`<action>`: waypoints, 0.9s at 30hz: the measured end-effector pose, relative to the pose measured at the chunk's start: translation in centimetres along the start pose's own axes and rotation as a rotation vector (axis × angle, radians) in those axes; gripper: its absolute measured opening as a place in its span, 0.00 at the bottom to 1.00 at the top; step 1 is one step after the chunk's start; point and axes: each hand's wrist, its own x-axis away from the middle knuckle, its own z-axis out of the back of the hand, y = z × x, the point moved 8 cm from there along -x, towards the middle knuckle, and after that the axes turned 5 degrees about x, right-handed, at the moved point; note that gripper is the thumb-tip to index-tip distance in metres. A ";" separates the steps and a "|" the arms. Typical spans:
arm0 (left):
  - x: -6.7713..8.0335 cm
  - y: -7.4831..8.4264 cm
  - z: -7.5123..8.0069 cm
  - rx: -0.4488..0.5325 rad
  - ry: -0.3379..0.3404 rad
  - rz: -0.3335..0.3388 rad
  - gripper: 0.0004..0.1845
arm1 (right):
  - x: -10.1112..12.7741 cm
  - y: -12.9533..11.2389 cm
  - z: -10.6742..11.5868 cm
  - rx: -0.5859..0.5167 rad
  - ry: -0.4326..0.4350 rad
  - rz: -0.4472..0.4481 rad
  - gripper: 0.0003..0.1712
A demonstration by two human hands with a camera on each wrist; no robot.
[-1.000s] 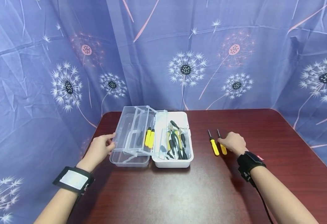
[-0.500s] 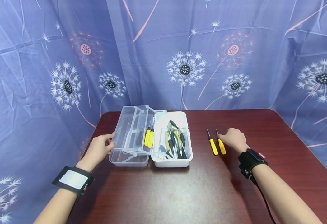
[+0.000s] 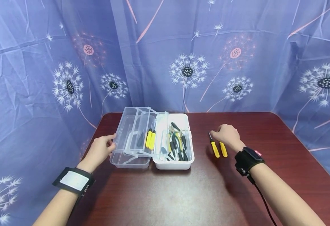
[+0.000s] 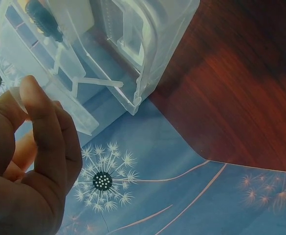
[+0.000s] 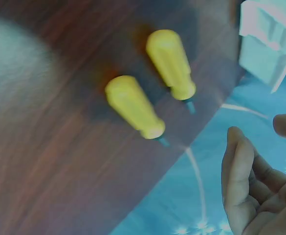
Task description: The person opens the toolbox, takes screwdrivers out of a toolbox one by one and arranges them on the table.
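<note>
An open toolbox stands at the table's back left: a clear swing-out tray (image 3: 131, 138) with two yellow-handled tools, and a white base (image 3: 188, 161) holding pliers and several screwdrivers. My left hand (image 3: 100, 150) holds the clear tray's left rim (image 4: 133, 44), its thumb (image 4: 35, 98) against the plastic. Two yellow-handled screwdrivers (image 3: 215, 148) (image 3: 223, 149) lie side by side on the table right of the box. My right hand (image 3: 225, 135) hovers over their shafts with fingers loosely curled (image 5: 250, 181), holding nothing. Both handles (image 5: 133, 105) (image 5: 171, 63) show below it.
The dark red table (image 3: 181, 194) is bare in front of the box and at the right. A blue dandelion-print curtain (image 3: 187, 62) hangs close behind and on both sides. The table's left edge (image 4: 182, 137) runs just beside the clear tray.
My right hand has moved left and away from me, from the right screwdriver's handle to above the shafts. The left hand and toolbox have stayed put.
</note>
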 end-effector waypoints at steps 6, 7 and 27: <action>0.0 0.0 0.0 -0.005 -0.001 0.004 0.24 | -0.2 -2.2 0.5 -0.019 0.008 0.048 0.24; 0.0 0.0 0.0 -0.006 -0.001 0.003 0.24 | -0.2 -2.6 0.7 -0.022 0.016 0.058 0.24; 0.1 0.2 0.0 -0.027 0.011 -0.027 0.24 | -0.8 -9.6 0.9 -0.020 0.054 0.154 0.19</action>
